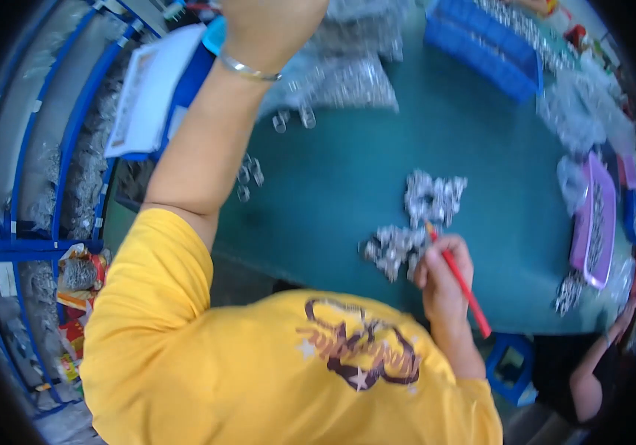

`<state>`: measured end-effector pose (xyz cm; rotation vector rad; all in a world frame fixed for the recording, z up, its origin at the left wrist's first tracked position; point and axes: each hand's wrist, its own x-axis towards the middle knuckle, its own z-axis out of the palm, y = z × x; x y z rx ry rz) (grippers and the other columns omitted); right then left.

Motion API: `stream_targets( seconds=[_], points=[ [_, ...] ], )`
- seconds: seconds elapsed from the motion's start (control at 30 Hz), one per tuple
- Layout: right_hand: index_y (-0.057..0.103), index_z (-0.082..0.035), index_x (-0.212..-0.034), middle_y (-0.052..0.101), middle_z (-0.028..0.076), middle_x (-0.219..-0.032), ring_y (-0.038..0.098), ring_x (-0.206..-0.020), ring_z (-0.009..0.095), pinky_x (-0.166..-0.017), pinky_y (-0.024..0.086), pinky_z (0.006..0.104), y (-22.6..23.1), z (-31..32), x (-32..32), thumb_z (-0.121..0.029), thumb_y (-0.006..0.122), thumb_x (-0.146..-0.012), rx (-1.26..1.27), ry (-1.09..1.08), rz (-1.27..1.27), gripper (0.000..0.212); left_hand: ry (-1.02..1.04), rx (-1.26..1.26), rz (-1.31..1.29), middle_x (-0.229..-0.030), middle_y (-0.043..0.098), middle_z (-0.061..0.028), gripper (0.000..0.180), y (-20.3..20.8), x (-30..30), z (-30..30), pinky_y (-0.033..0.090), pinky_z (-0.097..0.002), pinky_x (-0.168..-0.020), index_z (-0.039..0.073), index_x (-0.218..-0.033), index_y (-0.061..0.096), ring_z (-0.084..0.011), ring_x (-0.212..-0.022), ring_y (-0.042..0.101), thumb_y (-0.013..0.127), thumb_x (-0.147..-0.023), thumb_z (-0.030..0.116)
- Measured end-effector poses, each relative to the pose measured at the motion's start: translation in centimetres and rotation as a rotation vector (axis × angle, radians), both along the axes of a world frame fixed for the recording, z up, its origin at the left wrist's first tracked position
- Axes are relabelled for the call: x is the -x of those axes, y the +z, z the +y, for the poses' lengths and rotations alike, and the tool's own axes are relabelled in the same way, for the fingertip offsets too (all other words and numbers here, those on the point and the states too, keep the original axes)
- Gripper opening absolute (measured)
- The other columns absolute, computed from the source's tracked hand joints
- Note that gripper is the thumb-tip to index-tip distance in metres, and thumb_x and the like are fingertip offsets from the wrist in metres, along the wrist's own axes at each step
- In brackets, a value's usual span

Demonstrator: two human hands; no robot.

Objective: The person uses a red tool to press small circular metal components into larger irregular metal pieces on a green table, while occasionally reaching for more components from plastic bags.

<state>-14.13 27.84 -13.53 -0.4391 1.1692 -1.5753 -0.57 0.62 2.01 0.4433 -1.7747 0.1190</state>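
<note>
My left arm stretches far forward across the table. My left hand (277, 22), above a metal bracelet (247, 70), is cut off by the top edge, so its fingers are hidden. My right hand (445, 271) is closed around a slim red pencil (468, 291), whose orange tip points at small silver metal parts. One pile of these metal parts (392, 248) lies just left of my right hand, touching or close to the fingers. A second pile of metal parts (433, 196) lies just beyond the tip. The pieces are too blurred to name.
Clear bags of metal parts (347, 85) lie at the far side of the green table (318, 185). Blue bin (481, 52) stands far right; purple basket (592, 222) at right. Blue shelves (51, 148) line the left. Another person's arm (592, 371) shows at lower right.
</note>
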Motion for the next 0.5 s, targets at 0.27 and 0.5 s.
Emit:
stream_targets(
  seconds=[0.27,0.5],
  points=[
    [0.049,-0.004,-0.091,0.052,0.004,-0.066,0.048,-0.054,0.010,-0.049,0.038,0.0206,0.3,0.1,0.6,-0.006,0.060,-0.086,0.005,-0.028,-0.017,0.012,-0.768,-0.773,-0.910,-0.080,0.053,-0.0070,0.027,-16.1,-3.2,11.5,0.045,-0.0301,-0.061,0.005,-0.077,0.059,-0.0230,-0.071,0.055,0.079,-0.067,0.021],
    [0.050,-0.003,-0.095,0.057,0.004,-0.075,0.053,-0.064,0.008,-0.056,0.043,0.0200,-0.2,-0.4,-0.2,-0.004,0.062,-0.085,-0.004,0.035,0.156,0.015,-0.695,-1.273,-0.569,-0.093,0.049,-0.0051,0.015,-16.4,-3.9,14.2,0.043,-0.0266,-0.068,0.003,-0.078,0.060,-0.0155,-0.078,0.051,0.073,-0.072,0.005]
  ],
)
